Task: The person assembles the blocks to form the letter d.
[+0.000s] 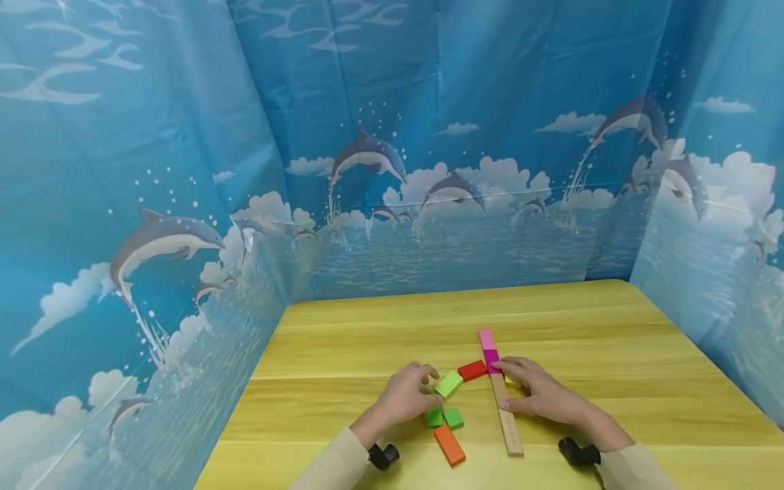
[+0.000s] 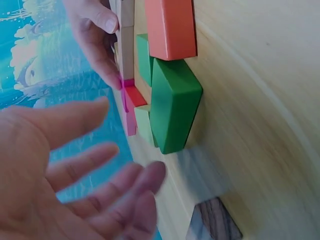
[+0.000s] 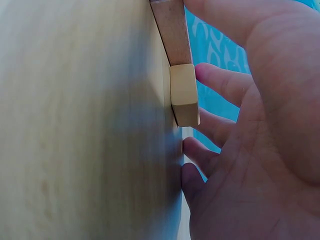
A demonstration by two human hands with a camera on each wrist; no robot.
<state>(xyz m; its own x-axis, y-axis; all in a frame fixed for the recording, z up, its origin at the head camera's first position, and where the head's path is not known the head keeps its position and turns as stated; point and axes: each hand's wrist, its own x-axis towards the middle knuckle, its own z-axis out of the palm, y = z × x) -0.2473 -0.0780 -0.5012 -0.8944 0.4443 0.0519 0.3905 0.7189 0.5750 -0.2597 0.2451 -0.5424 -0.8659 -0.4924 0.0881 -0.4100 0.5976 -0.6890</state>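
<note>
My left hand [image 1: 407, 395] hovers beside the blocks with relaxed, spread fingers, and the left wrist view shows a gap between them and the green block [image 2: 175, 105]. A light green block [image 1: 450, 385], a red block [image 1: 472, 371], a smaller green block [image 1: 453, 418] and an orange block [image 1: 450, 446] lie near it. My right hand [image 1: 542, 391] rests at a straight row: a pink block [image 1: 486, 339], a magenta block [image 1: 491, 356] and plain wooden blocks [image 1: 508, 429]. Its extended fingers touch the row, one fingertip against a yellowish block [image 3: 184, 85] on the row's right side.
A dark-grained wooden block [image 2: 215, 220] lies below the left hand in the left wrist view. The yellow wood-grain table [image 1: 343, 340] meets a blue dolphin-print curtain [image 1: 392, 252] behind and at both sides. Black wrist devices [image 1: 578, 452] sit at both wrists.
</note>
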